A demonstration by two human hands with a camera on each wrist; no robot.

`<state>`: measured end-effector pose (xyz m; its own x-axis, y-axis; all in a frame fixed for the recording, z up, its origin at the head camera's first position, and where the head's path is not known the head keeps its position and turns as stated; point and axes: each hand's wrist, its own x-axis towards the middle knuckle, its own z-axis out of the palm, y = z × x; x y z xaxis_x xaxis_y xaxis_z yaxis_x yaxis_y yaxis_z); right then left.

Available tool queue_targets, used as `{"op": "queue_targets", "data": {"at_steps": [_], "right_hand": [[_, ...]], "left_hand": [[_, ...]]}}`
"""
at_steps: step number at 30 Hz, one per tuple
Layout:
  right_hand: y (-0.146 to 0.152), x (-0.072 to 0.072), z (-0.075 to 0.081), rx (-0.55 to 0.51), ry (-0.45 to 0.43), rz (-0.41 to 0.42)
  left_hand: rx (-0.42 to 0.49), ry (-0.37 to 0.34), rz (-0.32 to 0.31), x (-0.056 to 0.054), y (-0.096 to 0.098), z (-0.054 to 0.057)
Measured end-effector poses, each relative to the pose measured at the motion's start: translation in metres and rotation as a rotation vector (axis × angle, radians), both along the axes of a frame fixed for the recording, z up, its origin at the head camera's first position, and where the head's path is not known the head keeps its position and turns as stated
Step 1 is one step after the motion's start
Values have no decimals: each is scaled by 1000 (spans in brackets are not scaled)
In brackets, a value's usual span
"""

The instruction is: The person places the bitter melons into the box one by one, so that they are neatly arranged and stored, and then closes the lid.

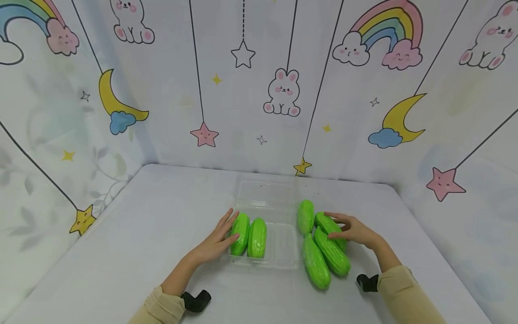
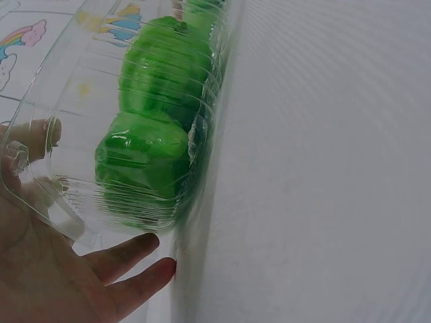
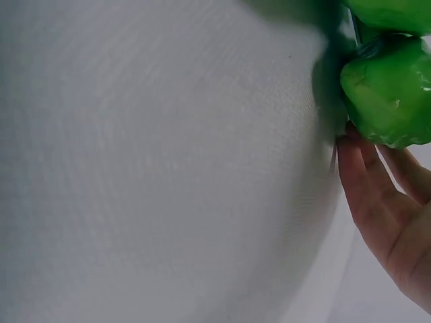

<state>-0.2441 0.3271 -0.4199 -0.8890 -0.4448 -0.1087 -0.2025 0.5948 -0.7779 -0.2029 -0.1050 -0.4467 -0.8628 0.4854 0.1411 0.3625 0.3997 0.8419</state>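
Observation:
A clear plastic clamshell box (image 1: 282, 262) holds two green gourds side by side, the left one (image 1: 240, 234) and the right one (image 1: 256, 238). My left hand (image 1: 215, 240) rests against the box's left side, fingers spread and thumb over the rim; in the left wrist view the ribbed wall stands beside the fingers (image 2: 128, 259). To the right of the box lies a group of several shiny green gourds (image 1: 315, 263). My right hand (image 1: 356, 230) holds the rearmost right gourd (image 1: 325, 221) of that group between thumb and fingers. Its fingers (image 3: 360, 175) touch a gourd's side in the right wrist view.
The box's clear lid (image 1: 265, 191) lies folded back behind it on the white table (image 1: 141, 252). A patterned cloth wall (image 1: 170, 99) rises behind the table and along its sides. Black wrist mounts (image 1: 197, 301) sit at both sleeves.

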Motion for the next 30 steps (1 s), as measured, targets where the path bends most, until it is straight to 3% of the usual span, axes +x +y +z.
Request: {"op": "queue_targets", "data": {"at_steps": [5,9,15,30], "right_hand": [[1,0,0,-36,-93,-17],[3,-1,-4,-76,-114,-20],[5,-4,-10,-96,-115,-24],[5,0,-8,-88,-58,-93]], "left_hand": [[4,-7,1,1,0,0],[4,-7,0,1,1,1],[-7,-4,5,2,0,2],[-15,6,6,0,-1,-1]]}}
